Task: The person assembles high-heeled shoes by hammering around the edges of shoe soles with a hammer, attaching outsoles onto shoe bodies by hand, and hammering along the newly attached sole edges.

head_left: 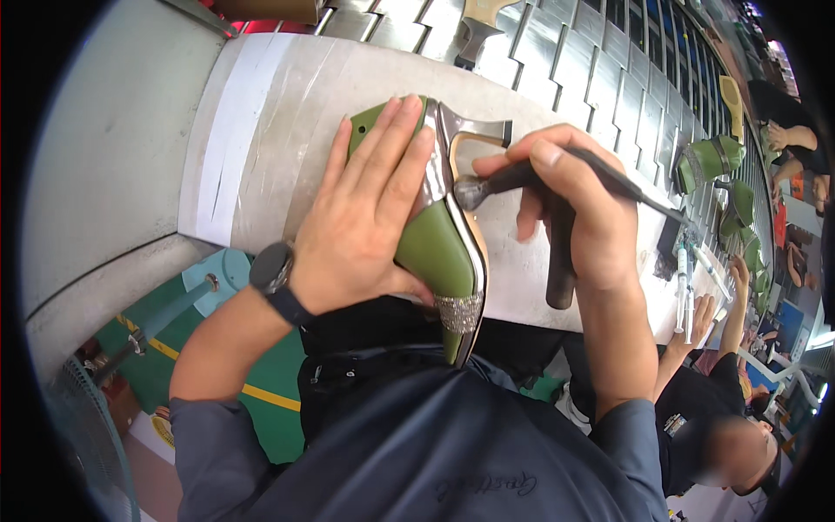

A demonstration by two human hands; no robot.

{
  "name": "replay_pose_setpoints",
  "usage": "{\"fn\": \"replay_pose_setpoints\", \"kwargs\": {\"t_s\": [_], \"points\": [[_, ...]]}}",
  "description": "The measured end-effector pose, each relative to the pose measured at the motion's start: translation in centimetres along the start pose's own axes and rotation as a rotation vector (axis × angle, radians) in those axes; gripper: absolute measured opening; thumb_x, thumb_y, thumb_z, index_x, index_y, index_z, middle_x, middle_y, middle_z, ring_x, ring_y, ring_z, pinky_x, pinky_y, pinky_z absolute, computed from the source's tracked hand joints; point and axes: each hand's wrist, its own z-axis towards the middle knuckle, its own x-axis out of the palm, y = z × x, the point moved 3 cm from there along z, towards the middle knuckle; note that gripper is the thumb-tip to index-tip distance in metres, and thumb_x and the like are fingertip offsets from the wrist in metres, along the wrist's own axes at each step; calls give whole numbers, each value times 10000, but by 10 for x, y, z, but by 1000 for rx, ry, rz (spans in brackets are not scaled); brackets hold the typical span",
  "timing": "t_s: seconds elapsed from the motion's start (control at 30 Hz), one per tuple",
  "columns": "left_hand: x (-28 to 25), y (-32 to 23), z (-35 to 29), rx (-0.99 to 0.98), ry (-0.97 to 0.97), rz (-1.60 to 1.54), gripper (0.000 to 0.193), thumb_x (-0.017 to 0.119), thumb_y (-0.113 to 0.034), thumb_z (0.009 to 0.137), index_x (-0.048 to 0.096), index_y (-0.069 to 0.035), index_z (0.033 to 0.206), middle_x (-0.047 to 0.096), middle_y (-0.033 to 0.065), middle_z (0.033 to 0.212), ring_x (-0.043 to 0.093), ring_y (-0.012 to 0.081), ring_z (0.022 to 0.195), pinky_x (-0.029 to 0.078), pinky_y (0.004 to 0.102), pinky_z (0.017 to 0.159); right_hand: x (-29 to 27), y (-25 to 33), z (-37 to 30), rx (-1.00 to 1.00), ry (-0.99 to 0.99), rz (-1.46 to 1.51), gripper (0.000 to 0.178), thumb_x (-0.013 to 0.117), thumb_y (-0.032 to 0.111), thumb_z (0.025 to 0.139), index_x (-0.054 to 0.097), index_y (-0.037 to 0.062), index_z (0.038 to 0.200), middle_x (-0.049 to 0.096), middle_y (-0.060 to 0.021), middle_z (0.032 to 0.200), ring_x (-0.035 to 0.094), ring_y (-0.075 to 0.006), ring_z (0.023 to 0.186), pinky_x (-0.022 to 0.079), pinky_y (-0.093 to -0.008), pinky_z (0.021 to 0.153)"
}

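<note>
1. Stretching away on my right, a metal slatted conveyor (609,78) is carrying more green shoes (709,161) down the line, where other people's hands (783,137) are working; a co-worker in black (696,409) is sitting close by my right elbow.
2. Below me, the pale grey tabletop (278,113) is bearing the work, and green flooring with a yellow stripe (261,396) is showing past its near edge.
3. I am pressing my left hand (365,226) flat over a green high-heeled shoe (439,248), fingers spread along its upper, pinning it on its side against the tabletop.
4. That shoe is lying with its long axis running away from me: the toe with its glittering band (458,311) is pointing at my chest, the heel end (474,130) at the far side, the shiny sole edge facing right.
5. My right hand (574,204) is gripping a dark-handled tool (557,252), fist closed round it, just right of the shoe and nearer the sole than my left hand is.
6. I am holding the rounded tool head (470,191) touching the sole edge near the arch, so the working spot is lying leftward of my right hand.
7. A dark watch (272,270) is sitting on my left wrist.
</note>
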Motion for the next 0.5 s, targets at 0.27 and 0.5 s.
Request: {"fn": "replay_pose_setpoints", "kwargs": {"t_s": [0.27,0.5], "points": [[-1,1,2,12,43,-8,1503,948,-514,416,249,35,1627,242,292,1696,286,463,1566,210,702,1227,7,16,19,-10,21,-136,273,674,260,981,700,-11,976,800,-90,953,524,-50,520,447,-219,464],[1,4,-1,-5,3,22,1437,942,-534,470,290,35,1618,255,298,1691,299,463,1561,219,693,1227,6,22,38,-14,138,-209,294,670,285,965,711,-6,963,797,-95,922,498,-58,502,424,-231,453]]}}
